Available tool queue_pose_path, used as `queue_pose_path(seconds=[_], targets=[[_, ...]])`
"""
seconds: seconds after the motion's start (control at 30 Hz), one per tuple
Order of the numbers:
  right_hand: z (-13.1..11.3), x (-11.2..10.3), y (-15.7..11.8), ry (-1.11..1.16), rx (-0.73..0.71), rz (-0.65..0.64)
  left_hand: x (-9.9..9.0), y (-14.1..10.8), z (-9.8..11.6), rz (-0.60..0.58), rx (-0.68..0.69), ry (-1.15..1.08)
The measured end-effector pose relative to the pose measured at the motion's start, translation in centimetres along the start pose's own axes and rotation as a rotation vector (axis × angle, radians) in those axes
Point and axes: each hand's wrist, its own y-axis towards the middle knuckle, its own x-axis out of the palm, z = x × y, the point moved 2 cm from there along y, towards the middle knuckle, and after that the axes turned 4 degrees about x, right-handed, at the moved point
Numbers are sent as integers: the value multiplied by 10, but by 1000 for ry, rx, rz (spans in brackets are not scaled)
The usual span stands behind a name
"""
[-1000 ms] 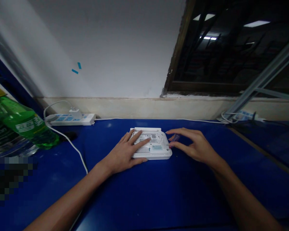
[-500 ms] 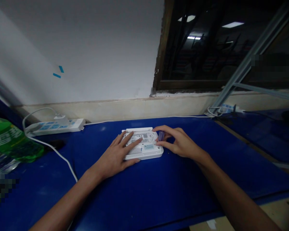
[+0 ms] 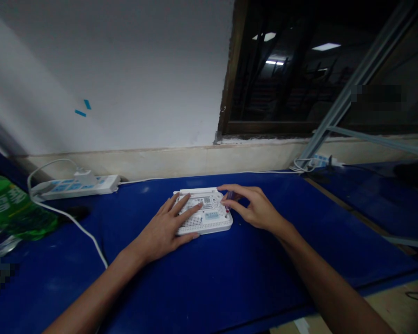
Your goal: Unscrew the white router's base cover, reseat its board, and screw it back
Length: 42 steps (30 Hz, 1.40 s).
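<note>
A white network router (image 3: 209,214) lies upside down on the blue table, its vents and labels facing up. My left hand (image 3: 167,227) rests flat on it with the fingers spread. My right hand (image 3: 254,208) pinches a small translucent purple pin tool (image 3: 229,196) between thumb and fingertips. The thin tip of the tool, reddish at its lower end, reaches the router's right side. Whether it enters a hole is hidden at this size.
A white power strip (image 3: 75,187) with a plug and white cable lies at the back left. A large bottle with a green label (image 3: 10,208) stands at the far left. The blue table (image 3: 153,185) meets a cream wall ledge behind; a metal rail and another power strip sit back right.
My right hand has moved left and lowered the purple tool onto the router's right side. My left hand stays on the router. The view has shifted slightly.
</note>
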Motion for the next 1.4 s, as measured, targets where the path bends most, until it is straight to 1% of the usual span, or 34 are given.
queue_pose_path(seconds=[0.07, 0.13, 0.2, 0.27, 0.33, 0.43, 0.53, 0.6, 0.63, 0.7, 0.77, 0.83, 0.9, 1.0, 1.03, 1.07, 1.13, 1.2, 1.3, 1.4], targets=[[2, 1, -1, -65, 19, 51, 0, 0, 0, 7, -4, -4], [0, 0, -2, -107, 5, 66, 0, 0, 0, 21, -1, -5], [-4, -1, -3, -89, -21, 19, 0, 0, 0, 34, 9, -5], [-7, -2, -3, -18, -36, -63, 0, 0, 0, 37, 18, -7], [-7, -3, -3, 57, -28, -101, 1, 0, -1, 35, 20, -12], [-2, -2, -1, 70, 15, -53, 1, -1, -1, 32, 10, -13], [-1, 0, 0, -5, 33, 13, 1, -1, 0, 22, 3, -8], [-2, 1, -1, -43, 35, 24, 1, 0, 0, 23, 3, -10], [-3, 2, -1, -47, 41, 12, 1, 0, 0, 26, 3, -12], [-4, 3, -2, -6, 63, -64, 1, 0, 1, 26, 4, -14], [-3, 4, -2, 91, 87, -156, 0, 0, 1, 24, 0, -17], [0, 4, -3, 183, 102, -197, -1, 0, 2, 18, -8, -27], [4, 0, -3, 230, 116, -147, -5, -1, 1, 8, -2, -49], [11, -11, -4, 274, 141, -5, -13, -3, -3, -27, 51, -93], [14, -14, -5, 285, 155, 2, -16, -4, -5, -41, 70, -103], [16, -17, -5, 289, 172, -24, -18, -5, -7, -54, 81, -110], [21, -19, -7, 280, 208, -133, -20, -5, -10, -68, 78, -106], [26, -19, -8, 264, 230, -230, -20, -5, -9, -61, 49, -77], [30, -16, -9, 254, 226, -278, -18, -4, -4, -26, -25, 5], [33, -13, -9, 268, 225, -281, -17, -3, 2, 3, -80, 81]])
